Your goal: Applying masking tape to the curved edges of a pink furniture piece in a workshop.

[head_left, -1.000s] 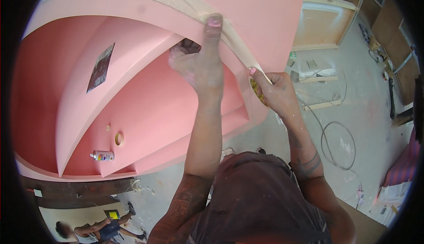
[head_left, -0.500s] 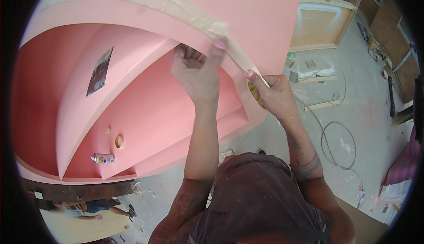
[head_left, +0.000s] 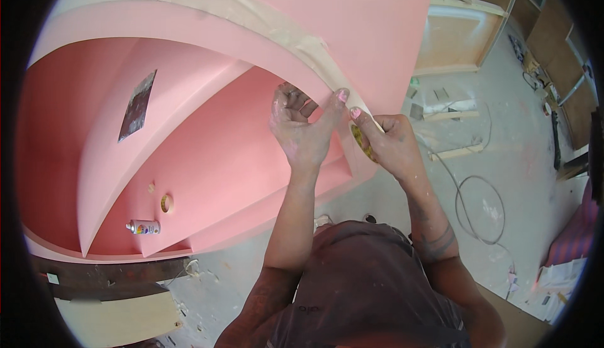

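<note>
Left hand (head_left: 304, 133): grip loosely spread, thumb at curved rim (head_left: 251, 47).
Right hand (head_left: 395, 143): grip grasping masking-tape roll (head_left: 361, 143).
Tape strip (head_left: 277, 28): along rim's outer edge, reaching right hand.
Aerosol can (head_left: 145, 227): lying inside pink shell (head_left: 233, 140).

A grey, paint-specked floor (head_left: 533, 187) carries a looped cable (head_left: 458, 204) and scattered wood strips (head_left: 457, 152), with a pale wooden panel (head_left: 450, 44) catching light, brown boards (head_left: 557, 52) and a striped cloth (head_left: 572, 236) toward the right

Dark speckled shirt (head_left: 377, 279) — tattooed right forearm (head_left: 429, 222)
</note>
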`<action>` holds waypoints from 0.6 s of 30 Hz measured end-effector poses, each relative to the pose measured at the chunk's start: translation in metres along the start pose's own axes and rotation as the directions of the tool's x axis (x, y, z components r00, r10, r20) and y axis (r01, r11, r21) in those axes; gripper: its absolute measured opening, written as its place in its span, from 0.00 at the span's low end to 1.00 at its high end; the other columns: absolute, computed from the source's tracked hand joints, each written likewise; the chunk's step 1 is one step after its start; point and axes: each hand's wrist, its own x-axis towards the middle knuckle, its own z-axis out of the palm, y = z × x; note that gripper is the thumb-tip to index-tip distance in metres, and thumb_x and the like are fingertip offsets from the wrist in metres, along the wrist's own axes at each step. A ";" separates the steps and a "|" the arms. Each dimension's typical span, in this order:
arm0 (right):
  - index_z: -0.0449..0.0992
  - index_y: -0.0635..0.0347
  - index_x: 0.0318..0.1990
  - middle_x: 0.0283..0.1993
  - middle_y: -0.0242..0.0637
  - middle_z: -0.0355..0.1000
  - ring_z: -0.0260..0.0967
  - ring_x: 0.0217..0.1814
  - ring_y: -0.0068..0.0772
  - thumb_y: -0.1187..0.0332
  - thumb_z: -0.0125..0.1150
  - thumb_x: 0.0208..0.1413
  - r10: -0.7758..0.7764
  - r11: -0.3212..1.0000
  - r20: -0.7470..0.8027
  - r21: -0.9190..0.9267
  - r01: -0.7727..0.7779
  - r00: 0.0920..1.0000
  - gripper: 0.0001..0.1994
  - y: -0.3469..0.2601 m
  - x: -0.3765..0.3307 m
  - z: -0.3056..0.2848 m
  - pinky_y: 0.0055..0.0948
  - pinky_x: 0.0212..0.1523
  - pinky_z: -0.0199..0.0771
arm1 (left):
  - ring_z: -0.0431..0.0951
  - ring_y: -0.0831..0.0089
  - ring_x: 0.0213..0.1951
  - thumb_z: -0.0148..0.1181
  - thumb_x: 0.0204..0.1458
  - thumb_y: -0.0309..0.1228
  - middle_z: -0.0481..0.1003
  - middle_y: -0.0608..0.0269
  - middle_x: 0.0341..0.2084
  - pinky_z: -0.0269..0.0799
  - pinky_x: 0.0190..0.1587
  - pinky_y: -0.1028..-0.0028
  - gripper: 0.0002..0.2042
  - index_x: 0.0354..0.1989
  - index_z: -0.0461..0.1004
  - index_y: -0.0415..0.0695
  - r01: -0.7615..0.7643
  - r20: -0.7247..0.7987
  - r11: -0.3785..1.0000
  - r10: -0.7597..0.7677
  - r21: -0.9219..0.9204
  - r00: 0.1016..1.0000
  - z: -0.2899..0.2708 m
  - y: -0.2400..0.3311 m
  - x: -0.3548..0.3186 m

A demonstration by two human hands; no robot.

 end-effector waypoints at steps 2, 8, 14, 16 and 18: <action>0.71 0.60 0.15 0.12 0.25 0.61 0.57 0.14 0.15 0.49 0.64 0.67 -0.025 0.999 0.002 -0.032 0.025 1.000 0.30 -0.002 0.002 0.000 0.22 0.16 0.53 | 0.75 0.74 0.39 0.81 0.44 0.21 0.70 0.64 0.34 0.79 0.47 0.69 0.26 0.45 0.67 0.37 0.010 0.001 1.000 -0.010 0.025 1.000 -0.005 -0.004 0.002; 0.74 0.63 0.15 0.11 0.27 0.57 0.54 0.17 0.19 0.40 0.63 0.63 0.023 0.999 0.007 -0.039 -0.023 1.000 0.35 -0.003 0.002 0.001 0.29 0.19 0.56 | 0.73 0.77 0.38 0.81 0.43 0.21 0.66 0.67 0.33 0.81 0.48 0.68 0.26 0.43 0.65 0.39 0.000 -0.011 1.000 0.000 0.026 1.000 -0.005 -0.008 0.002; 0.74 0.63 0.15 0.11 0.27 0.57 0.54 0.17 0.19 0.41 0.63 0.64 -0.008 1.000 0.007 -0.027 0.008 1.000 0.35 -0.003 0.001 0.000 0.29 0.20 0.57 | 0.74 0.77 0.39 0.81 0.43 0.21 0.67 0.66 0.35 0.81 0.50 0.67 0.26 0.43 0.65 0.39 0.011 0.006 1.000 -0.011 0.021 1.000 -0.005 -0.004 0.002; 0.74 0.63 0.15 0.11 0.27 0.57 0.54 0.17 0.19 0.41 0.63 0.64 0.001 0.999 0.008 -0.037 0.000 1.000 0.35 -0.002 0.002 0.000 0.29 0.19 0.57 | 0.75 0.77 0.40 0.81 0.44 0.21 0.68 0.65 0.35 0.81 0.50 0.67 0.26 0.44 0.65 0.39 0.020 0.008 0.999 -0.020 0.039 1.000 -0.005 -0.003 0.002; 0.74 0.63 0.15 0.11 0.27 0.57 0.54 0.17 0.19 0.41 0.63 0.64 0.009 0.999 0.010 -0.047 -0.008 1.000 0.35 -0.001 0.002 0.001 0.29 0.19 0.57 | 0.76 0.76 0.42 0.80 0.45 0.20 0.70 0.63 0.37 0.82 0.49 0.69 0.25 0.43 0.65 0.39 0.007 0.009 0.999 -0.007 0.039 1.000 -0.004 0.000 0.002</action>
